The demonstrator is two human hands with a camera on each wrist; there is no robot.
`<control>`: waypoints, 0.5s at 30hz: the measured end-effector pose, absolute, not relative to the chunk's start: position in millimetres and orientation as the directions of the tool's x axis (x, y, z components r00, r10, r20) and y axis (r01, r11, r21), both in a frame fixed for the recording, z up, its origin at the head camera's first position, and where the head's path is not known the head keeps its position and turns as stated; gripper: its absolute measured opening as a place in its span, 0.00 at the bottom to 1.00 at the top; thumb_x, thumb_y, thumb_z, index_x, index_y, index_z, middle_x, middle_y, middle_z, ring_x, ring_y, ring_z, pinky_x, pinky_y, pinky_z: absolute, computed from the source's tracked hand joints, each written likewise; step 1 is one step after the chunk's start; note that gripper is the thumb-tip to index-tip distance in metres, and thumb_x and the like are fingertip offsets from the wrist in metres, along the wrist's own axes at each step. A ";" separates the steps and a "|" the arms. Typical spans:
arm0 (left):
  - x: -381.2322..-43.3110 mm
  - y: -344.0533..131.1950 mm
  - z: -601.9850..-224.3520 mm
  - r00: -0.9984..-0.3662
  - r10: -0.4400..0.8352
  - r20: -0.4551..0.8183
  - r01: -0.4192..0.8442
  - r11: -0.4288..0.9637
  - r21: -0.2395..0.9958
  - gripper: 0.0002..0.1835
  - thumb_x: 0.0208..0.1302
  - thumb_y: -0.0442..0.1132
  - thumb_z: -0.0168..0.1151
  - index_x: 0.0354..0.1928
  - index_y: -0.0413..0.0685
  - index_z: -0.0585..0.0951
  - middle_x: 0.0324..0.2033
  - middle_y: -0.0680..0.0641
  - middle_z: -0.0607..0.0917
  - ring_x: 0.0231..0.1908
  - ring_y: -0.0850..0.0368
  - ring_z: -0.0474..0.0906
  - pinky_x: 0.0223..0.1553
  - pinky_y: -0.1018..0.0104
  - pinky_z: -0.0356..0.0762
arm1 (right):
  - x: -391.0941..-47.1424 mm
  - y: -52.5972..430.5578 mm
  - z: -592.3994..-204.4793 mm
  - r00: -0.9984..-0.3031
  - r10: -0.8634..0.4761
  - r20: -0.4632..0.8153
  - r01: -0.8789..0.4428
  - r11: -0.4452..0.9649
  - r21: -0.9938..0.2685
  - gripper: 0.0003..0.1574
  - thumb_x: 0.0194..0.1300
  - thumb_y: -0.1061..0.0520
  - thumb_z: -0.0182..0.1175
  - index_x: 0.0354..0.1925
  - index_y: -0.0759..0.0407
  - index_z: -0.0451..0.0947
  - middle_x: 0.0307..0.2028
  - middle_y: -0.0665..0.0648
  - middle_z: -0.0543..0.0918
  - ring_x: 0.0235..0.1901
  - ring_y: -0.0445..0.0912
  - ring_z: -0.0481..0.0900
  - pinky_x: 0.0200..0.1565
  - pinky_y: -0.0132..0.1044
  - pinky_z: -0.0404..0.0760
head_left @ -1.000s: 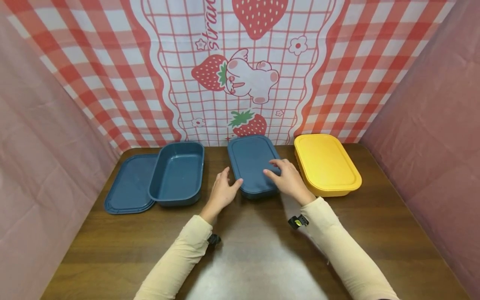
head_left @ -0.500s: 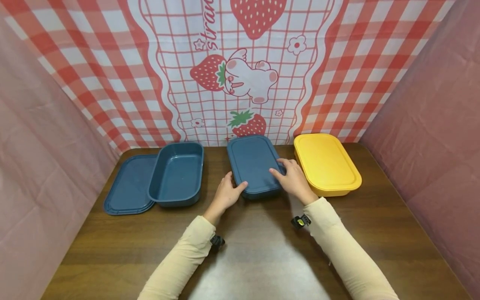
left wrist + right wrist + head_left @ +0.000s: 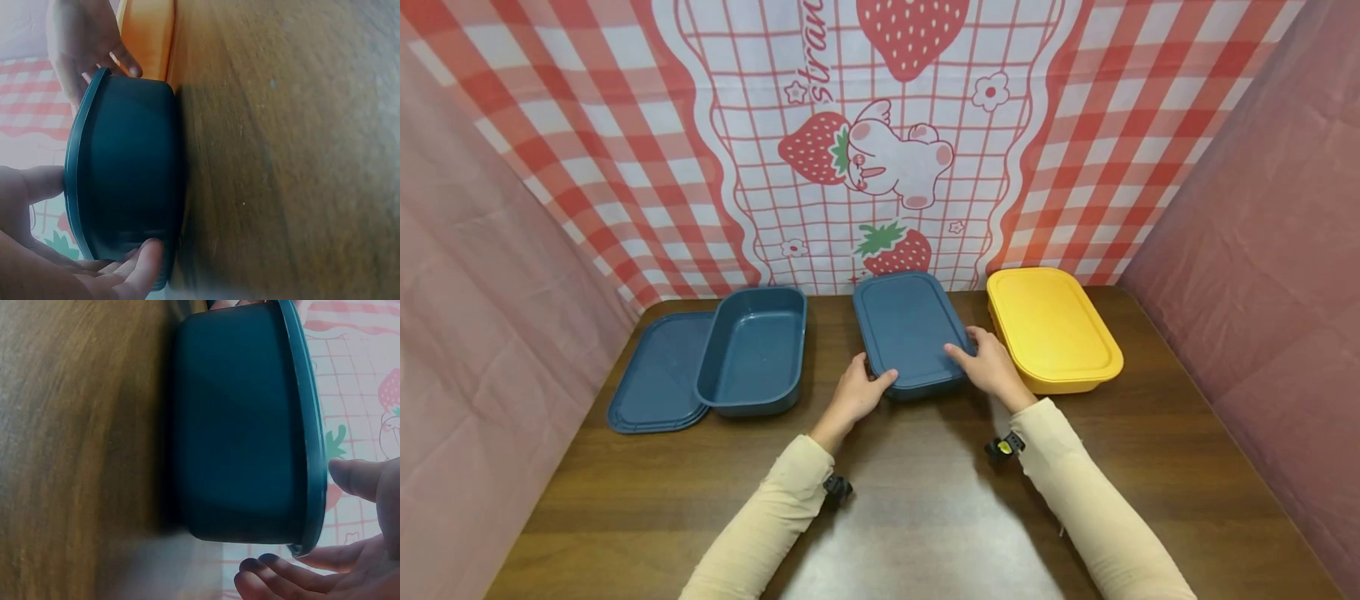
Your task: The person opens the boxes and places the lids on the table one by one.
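Observation:
A blue food container (image 3: 910, 329) with its lid on stands at the back middle of the wooden table. My left hand (image 3: 857, 394) holds its near left corner, thumb on the lid's edge and fingers along the side wall. On the opposite side my right hand (image 3: 992, 367) grips the container's right edge, its thumb over the lid. In the right wrist view the thumb (image 3: 356, 478) meets the lid and the other fingers (image 3: 281, 575) lie at the rim and below it. The left wrist view shows the left fingers (image 3: 147, 265) against the container's wall.
To the left, an uncovered blue container (image 3: 752, 354) overlaps a loose blue lid (image 3: 658, 375) lying flat. A yellow container (image 3: 1056, 329) with its lid on stands close to the right hand. Behind everything hangs a checked strawberry-print curtain (image 3: 962, 175); pink cloth (image 3: 1255, 292) borders the sides.
Both hands have come down onto the middle blue container; the right hand has shifted right from above the lid to its edge. The container's near end has turned slightly to the right.

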State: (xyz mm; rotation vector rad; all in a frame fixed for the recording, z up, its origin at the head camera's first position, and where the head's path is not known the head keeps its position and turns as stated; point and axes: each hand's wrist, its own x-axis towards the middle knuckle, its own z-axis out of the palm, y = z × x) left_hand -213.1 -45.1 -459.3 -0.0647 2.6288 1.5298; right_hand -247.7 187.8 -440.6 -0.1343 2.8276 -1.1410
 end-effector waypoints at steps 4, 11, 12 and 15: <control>-212.8 -45.2 -460.0 -0.992 0.020 -0.121 -0.097 0.479 0.872 0.36 0.66 0.49 0.62 0.68 0.33 0.64 0.60 0.33 0.75 0.60 0.40 0.73 0.64 0.48 0.70 | -250.3 188.9 -444.7 -0.992 -0.103 -0.073 -0.023 0.715 -0.699 0.46 0.71 0.41 0.53 0.71 0.72 0.54 0.68 0.75 0.64 0.67 0.65 0.65 0.68 0.59 0.64; -212.8 -47.4 -460.3 -0.979 0.048 -0.197 -0.159 0.421 0.893 0.37 0.67 0.50 0.60 0.69 0.33 0.62 0.65 0.32 0.70 0.66 0.39 0.66 0.67 0.47 0.65 | -251.6 191.5 -449.7 -0.989 -0.103 -0.109 0.007 0.698 -0.716 0.46 0.72 0.42 0.52 0.70 0.75 0.55 0.67 0.76 0.64 0.67 0.66 0.64 0.68 0.59 0.65; -212.8 -47.6 -460.3 -0.978 0.050 -0.204 -0.165 0.416 0.894 0.38 0.67 0.50 0.60 0.69 0.33 0.62 0.65 0.32 0.70 0.67 0.38 0.65 0.68 0.47 0.64 | -252.1 191.9 -450.7 -0.988 -0.104 -0.115 0.009 0.698 -0.716 0.46 0.72 0.42 0.52 0.70 0.76 0.55 0.67 0.77 0.63 0.67 0.66 0.63 0.68 0.59 0.64; -212.8 -47.7 -459.7 -0.977 0.054 -0.208 -0.168 0.411 0.896 0.38 0.67 0.50 0.60 0.69 0.32 0.62 0.65 0.31 0.69 0.67 0.38 0.65 0.68 0.47 0.63 | -253.6 192.5 -453.0 -0.986 -0.101 -0.136 0.029 0.690 -0.723 0.47 0.72 0.42 0.52 0.70 0.76 0.55 0.68 0.76 0.62 0.69 0.66 0.61 0.69 0.58 0.62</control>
